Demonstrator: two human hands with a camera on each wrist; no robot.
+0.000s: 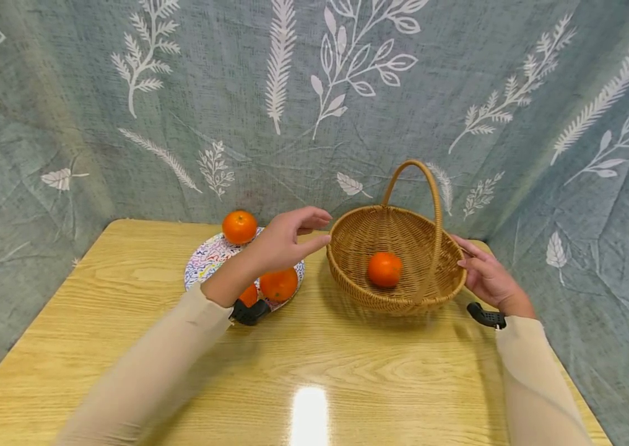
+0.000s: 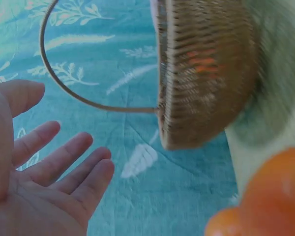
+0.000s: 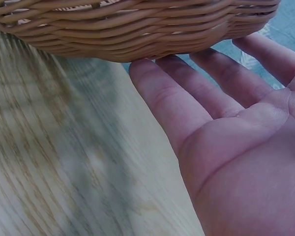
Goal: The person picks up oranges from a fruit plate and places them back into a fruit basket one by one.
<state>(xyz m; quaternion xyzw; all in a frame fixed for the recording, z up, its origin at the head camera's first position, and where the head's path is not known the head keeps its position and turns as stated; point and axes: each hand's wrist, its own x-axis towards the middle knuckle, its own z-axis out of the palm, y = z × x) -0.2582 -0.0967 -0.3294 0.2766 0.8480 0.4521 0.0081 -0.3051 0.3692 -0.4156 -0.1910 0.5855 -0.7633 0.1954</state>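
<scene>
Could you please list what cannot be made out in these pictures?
Head view: part of the plate, hidden by the left hand and wrist.
Head view: part of one orange, behind that wrist and a black device.
Left wrist view: the nearest orange, cut off right and below.
Right wrist view: the top of the basket, cut off above.
</scene>
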